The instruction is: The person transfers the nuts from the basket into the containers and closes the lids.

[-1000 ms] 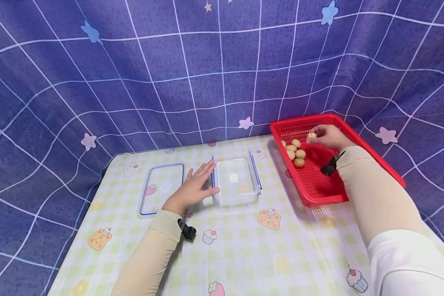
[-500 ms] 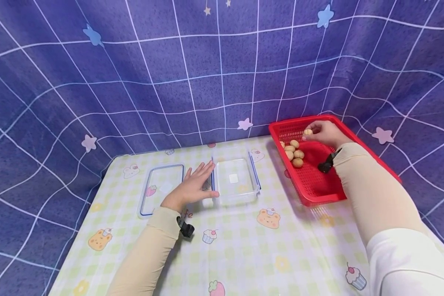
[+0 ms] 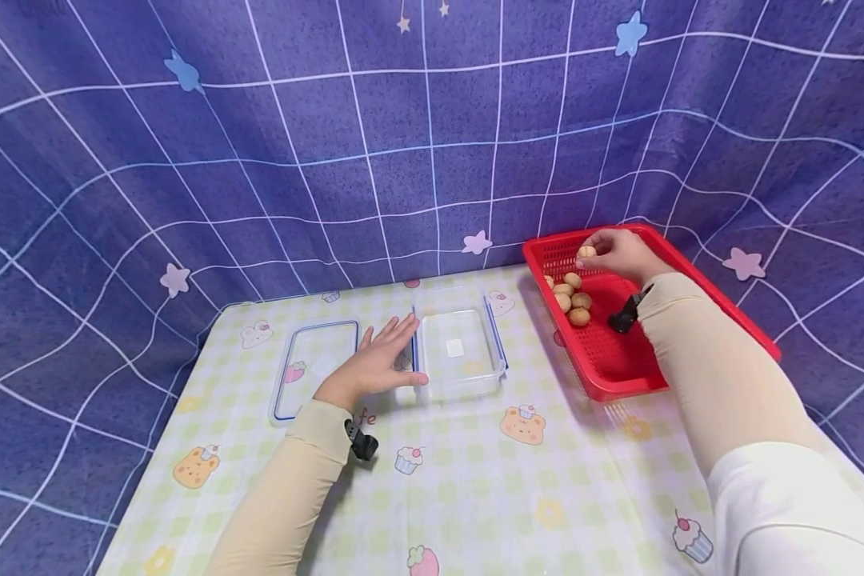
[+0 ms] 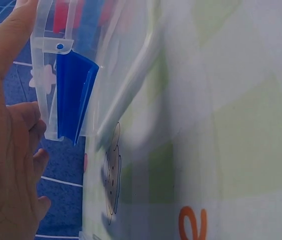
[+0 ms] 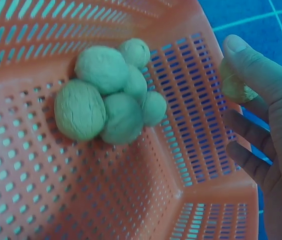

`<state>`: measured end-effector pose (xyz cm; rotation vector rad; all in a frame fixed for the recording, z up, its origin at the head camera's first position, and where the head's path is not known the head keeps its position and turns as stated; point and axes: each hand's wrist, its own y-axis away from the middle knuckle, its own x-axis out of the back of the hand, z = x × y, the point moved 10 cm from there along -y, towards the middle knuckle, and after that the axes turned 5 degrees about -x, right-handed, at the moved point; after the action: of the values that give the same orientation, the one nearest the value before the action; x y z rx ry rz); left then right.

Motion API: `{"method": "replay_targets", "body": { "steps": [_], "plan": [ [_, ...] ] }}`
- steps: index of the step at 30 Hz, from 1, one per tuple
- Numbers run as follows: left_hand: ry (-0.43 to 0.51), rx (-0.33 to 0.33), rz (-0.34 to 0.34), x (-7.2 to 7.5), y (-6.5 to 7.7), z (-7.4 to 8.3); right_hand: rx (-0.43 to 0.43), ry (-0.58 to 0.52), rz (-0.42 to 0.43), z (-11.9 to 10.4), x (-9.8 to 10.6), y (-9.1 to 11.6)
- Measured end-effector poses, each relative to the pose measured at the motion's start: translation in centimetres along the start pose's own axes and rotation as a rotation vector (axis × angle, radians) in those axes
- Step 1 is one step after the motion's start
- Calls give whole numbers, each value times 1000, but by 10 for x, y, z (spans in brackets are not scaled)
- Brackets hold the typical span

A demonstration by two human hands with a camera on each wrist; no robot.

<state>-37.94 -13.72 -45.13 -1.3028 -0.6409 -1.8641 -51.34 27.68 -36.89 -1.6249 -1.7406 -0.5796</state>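
My right hand point(image 3: 622, 254) pinches a walnut point(image 3: 586, 253) between thumb and fingers, above the back of the red basket point(image 3: 598, 392). In the right wrist view this walnut point(image 5: 234, 82) sits at the thumb, apart from several walnuts point(image 5: 121, 117) heaped on the basket floor. On the table, a clear plastic container point(image 3: 464, 390) with blue side clips stands topless. My left hand point(image 3: 374, 364) lies along its left side with fingers straight. The left wrist view shows thumb and fingers against the container's rim, near a hanging blue clip point(image 4: 75, 95).
A clear lid with a blue seal point(image 3: 317, 360) lies flat left of my left hand. The table wears a checked cloth point(image 3: 475, 496) with printed cartoons. Behind it hangs a blue curtain point(image 3: 317, 160) with white lines and stars.
My right hand has moved left over the basket with the walnut in its fingers, towards the basket's left side. My left hand has stayed at the container.
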Motion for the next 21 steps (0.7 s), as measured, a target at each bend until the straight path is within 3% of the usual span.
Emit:
{"method": "replay_targets", "body": {
  "steps": [12, 21],
  "plan": [
    [31, 0, -10, 1, 0, 2, 24, -99, -5, -30, -16, -8],
    [32, -5, -30, 1, -1, 2, 38, -76, -16, -47, -29, -17]
  ]
}}
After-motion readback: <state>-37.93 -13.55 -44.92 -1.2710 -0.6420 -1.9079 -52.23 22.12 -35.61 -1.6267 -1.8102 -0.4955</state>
